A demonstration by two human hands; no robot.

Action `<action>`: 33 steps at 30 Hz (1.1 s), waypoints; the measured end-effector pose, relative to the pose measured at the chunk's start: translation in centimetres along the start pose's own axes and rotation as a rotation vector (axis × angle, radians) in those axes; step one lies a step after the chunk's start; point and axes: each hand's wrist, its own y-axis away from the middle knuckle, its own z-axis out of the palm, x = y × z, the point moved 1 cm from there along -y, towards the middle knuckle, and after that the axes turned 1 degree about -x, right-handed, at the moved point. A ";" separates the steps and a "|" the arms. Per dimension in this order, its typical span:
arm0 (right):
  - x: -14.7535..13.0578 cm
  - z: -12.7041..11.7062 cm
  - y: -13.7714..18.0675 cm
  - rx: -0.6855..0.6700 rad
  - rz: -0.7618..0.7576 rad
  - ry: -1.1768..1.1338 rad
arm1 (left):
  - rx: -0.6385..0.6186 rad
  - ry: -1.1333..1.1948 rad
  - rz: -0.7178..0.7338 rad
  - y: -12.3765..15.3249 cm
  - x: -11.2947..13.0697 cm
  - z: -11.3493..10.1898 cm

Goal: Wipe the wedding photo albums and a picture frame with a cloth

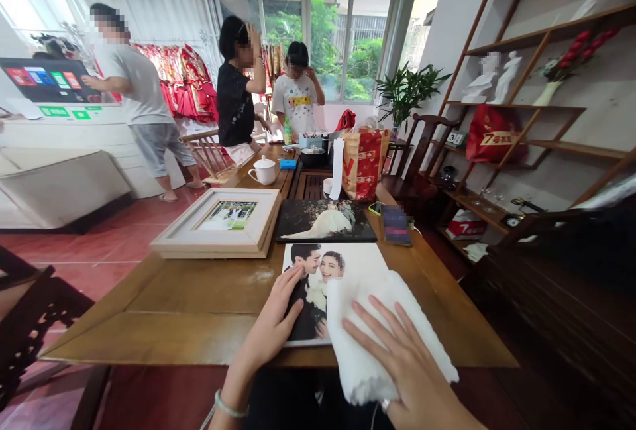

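Lower centre, I see my left grip [273,319] flat on the photo panel [317,294], grasping nothing; lower right, right grip [400,344] splayed wide atop white cloth [355,369]

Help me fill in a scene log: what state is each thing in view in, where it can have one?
Left hand: open, resting on the couple photo
Right hand: fingers spread, on the white cloth
White cloth: spread, partly covering the couple photo
Couple photo: flat, face up
Framed photo: flat, face up
Dark photo panel: flat, face up
White cup: lid on
Paper bag: standing upright
Computer screen: lit
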 end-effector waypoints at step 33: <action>2.1 -3.5 -3.5 -0.073 -0.062 -0.098 | -0.047 -0.040 0.002 0.1 -0.3 -0.2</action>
